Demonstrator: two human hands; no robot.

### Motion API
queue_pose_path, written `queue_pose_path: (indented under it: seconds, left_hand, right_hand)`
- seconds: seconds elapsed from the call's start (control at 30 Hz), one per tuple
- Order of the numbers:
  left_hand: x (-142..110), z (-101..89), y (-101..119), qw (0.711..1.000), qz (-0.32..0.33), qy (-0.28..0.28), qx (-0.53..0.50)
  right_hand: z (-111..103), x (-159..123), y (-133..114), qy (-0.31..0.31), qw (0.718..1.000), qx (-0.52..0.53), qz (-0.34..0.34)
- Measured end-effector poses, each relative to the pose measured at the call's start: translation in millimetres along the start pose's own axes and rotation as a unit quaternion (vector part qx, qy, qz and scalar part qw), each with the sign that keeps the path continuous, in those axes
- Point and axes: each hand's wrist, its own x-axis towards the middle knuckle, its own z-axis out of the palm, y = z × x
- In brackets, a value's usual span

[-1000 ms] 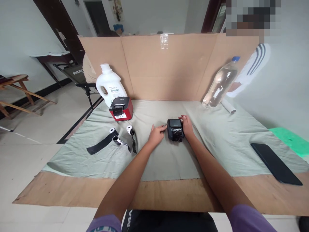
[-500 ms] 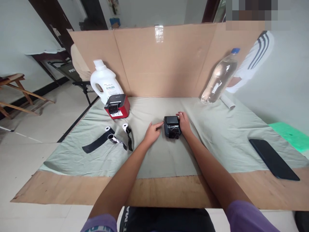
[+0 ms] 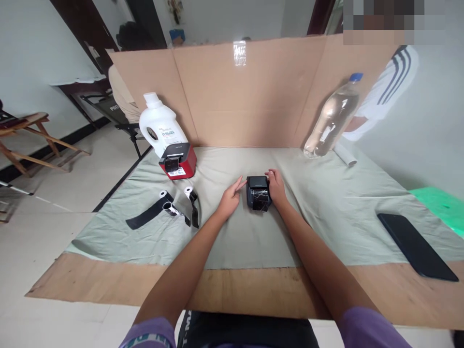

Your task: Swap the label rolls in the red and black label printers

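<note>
The bare left hand (image 3: 229,197) lay at nine o'clock of the compact black plastic box-shaped device (image 3: 250,197), its fingers extended and spread, one tip at or very near the casing; the bare right hand (image 3: 277,187) rested against the device at three o'clock, its grip undetermined because some fingertips were obscured. The device sat on the grey-green cloth (image 3: 250,244), at twelve o'clock of the person. Handling was judged to be under way: the flat dark lid (image 3: 257,181) appeared closed and the glossy, creased black strip (image 3: 260,198) covered the front; what remained to be done could not be established. The casing looked intact. Farther out, three small black-and-white rolls (image 3: 168,209) lay around nine o'clock, and a red-and-black box-shaped machine (image 3: 186,166) stood at ten.
</note>
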Motion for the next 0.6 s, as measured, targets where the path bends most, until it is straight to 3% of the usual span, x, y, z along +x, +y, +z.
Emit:
queue_pose_path:
  seconds: [0.17, 0.37, 0.5, 0.6]
  left_hand:
    - [5.6, 0.9, 5.4, 1.000, -0.004, -0.008, 0.013]
    - [39.8, -0.5, 18.5, 0.999, -0.016, -0.009, 0.040]
    - [48.4, -2.7, 36.3, 0.988, 0.007, 0.015, 0.151]
    - [53.1, -1.5, 57.9, 0.958, 0.060, 0.006, 0.281]
  right_hand:
    - [0.3, 0.4, 1.2, 0.005, 1.000, 0.004, -0.009]
    - [1.0, -1.8, -0.7, -0.007, 1.000, 0.024, -0.010]
    - [1.9, -1.8, -0.4, -0.004, 1.000, 0.020, -0.013]
    - [2.4, -0.8, 0.4, -0.003, 1.000, 0.027, -0.014]
